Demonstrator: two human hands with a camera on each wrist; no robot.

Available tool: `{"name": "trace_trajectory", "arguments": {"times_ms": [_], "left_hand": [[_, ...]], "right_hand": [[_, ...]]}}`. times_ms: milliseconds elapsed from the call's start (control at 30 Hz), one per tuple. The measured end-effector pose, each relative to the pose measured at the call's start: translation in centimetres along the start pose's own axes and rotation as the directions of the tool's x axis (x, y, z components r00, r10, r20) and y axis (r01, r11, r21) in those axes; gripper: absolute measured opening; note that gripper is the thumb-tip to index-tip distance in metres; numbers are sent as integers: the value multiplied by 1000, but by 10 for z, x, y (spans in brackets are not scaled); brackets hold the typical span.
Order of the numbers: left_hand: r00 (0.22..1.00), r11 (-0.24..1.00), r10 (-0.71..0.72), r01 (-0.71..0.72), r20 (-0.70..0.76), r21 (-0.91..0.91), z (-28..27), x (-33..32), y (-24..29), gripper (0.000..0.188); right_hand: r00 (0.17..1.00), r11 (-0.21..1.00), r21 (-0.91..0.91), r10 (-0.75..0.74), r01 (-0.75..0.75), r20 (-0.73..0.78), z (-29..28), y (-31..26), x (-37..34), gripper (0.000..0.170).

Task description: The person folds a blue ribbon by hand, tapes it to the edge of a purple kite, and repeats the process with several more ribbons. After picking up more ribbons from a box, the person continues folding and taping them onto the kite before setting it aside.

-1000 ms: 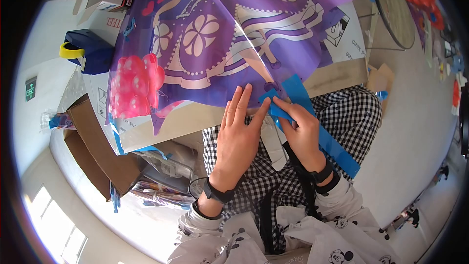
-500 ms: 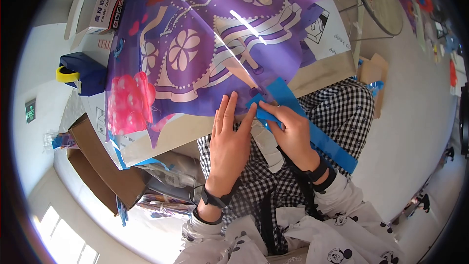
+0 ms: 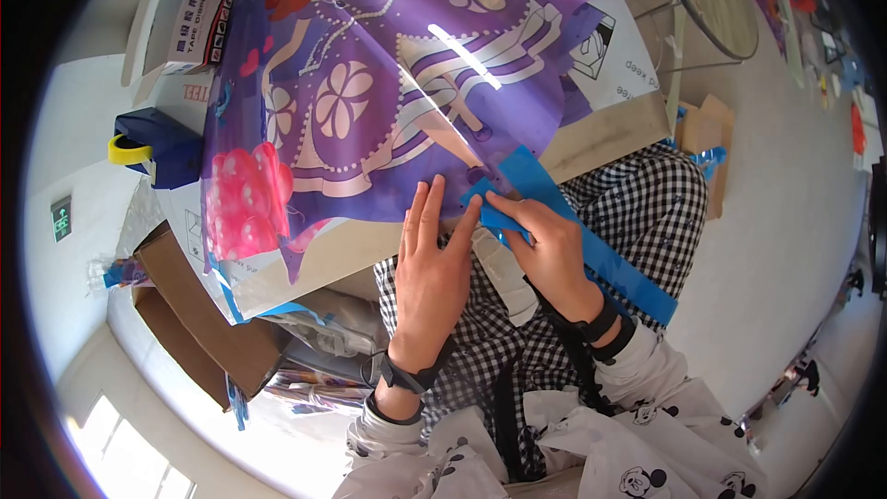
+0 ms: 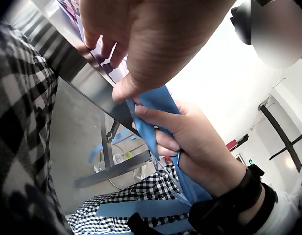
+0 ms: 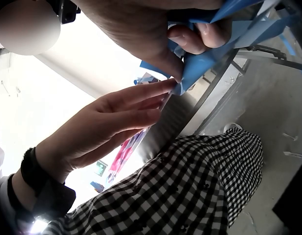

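A flat purple foil sheet (image 3: 540,111), printed with a princess in a gown and pink balloons, lies over the table. At its near edge my left hand (image 3: 432,282) rests with fingers straight, its index fingertip at the corner of a blue plastic strip (image 3: 614,277). My right hand (image 3: 559,259) pinches that strip between thumb and fingers. In the left wrist view the strip (image 4: 146,132) is folded, with part of it passing through the right hand (image 4: 204,142). From the right wrist, the two hands meet at the strip's tip (image 5: 187,81) by the table edge.
A navy tape dispenser (image 3: 176,155) with a yellow roll stands at the table's left, below a tape dispenser box (image 3: 189,28). An open brown carton (image 3: 208,314) sits lower left. A round-topped stool (image 3: 721,0) and a small carton (image 3: 702,139) are at right.
The head view has shifted, so the sheet and table appear lower and further left, with more of the princess showing. Both hands keep their places at the blue strip.
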State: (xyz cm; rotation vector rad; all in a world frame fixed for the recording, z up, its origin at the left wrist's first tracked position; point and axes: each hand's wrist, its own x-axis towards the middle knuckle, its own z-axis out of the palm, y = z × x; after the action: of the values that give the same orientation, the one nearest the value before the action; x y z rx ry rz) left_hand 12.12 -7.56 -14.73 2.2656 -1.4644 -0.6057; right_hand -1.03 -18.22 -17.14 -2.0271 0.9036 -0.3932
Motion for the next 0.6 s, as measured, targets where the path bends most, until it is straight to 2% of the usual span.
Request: {"name": "trace_trajectory", "arguments": {"times_ms": [200,433,600], "left_hand": [[1000,1000,9,-9,-17,-7,0,0,-1,59],[1000,1000,4,-4,-23,7,0,0,-1,56],[990,988,-52,32,-135,-149,-9,-4,-3,46]], "right_hand": [[998,997,72,-28,33,-57,4,4,-1,50],[1000,1000,11,7,-7,1,2,2,-1,48],[1000,1000,-11,2,-2,-2,3,2,-2,48]]}}
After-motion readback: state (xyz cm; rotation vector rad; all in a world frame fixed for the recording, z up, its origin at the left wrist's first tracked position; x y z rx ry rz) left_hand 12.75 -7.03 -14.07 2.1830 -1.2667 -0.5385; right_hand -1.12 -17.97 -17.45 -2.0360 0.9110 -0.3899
